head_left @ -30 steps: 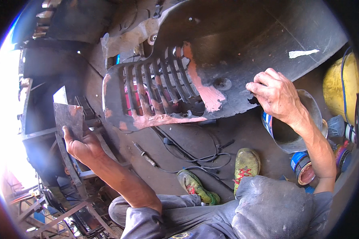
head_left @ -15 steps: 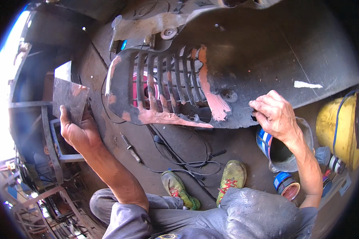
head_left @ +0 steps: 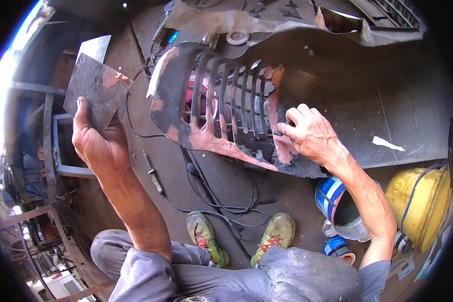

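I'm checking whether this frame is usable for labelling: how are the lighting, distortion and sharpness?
Head view: strong fisheye bending, with a black rim at the corners; blown-out daylight glare along the left edge; the dark bumper panel is evenly lit; the left hand holding the flat board and the right hand on the pink filler patch look sharp, with no obvious motion blur.

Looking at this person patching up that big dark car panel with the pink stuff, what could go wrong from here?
The right hand presses pink filler beside the slatted grille of the dark plastic car panel; filler might squeeze into the slots. The left hand holds a flat grey mixing board tilted, so the pink dab on it might slide off. Black cables loop on the floor near the green shoes, a possible trip hazard.
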`<state>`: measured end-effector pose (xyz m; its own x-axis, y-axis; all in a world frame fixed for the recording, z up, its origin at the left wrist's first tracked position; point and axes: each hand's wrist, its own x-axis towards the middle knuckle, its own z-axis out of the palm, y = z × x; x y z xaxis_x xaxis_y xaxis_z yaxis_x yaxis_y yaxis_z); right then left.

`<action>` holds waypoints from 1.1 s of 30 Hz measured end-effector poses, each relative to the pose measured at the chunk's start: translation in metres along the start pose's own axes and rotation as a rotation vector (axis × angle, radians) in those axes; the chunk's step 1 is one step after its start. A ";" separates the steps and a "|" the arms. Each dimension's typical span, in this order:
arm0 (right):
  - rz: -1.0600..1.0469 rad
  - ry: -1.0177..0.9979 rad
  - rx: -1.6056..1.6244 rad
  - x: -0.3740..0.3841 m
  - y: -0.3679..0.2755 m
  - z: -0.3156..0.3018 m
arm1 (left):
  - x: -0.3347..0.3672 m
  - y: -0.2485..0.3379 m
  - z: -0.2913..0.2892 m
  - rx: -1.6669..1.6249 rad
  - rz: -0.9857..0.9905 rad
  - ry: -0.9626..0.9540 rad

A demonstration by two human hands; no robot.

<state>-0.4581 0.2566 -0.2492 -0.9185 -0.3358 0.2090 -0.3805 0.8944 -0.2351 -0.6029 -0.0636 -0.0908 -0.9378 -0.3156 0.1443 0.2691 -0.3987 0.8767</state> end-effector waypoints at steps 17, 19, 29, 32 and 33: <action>-0.006 0.041 0.072 0.000 0.006 0.007 | -0.003 0.000 -0.006 -0.018 0.014 0.081; 0.048 0.065 0.093 -0.003 0.010 0.008 | -0.005 0.000 -0.007 -0.006 0.012 0.086; 0.095 0.541 0.279 0.001 -0.029 -0.069 | -0.100 -0.025 0.034 0.091 -0.151 -0.422; -0.024 0.657 0.162 0.008 -0.047 -0.092 | -0.107 -0.035 0.030 -0.047 -0.252 -0.581; -0.061 0.696 0.115 0.010 -0.051 -0.096 | -0.108 -0.035 0.032 -0.036 -0.233 -0.595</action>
<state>-0.4376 0.2357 -0.1434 -0.6275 -0.0833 0.7742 -0.4736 0.8300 -0.2946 -0.5177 0.0119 -0.1229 -0.9311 0.3110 0.1906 0.0407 -0.4307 0.9016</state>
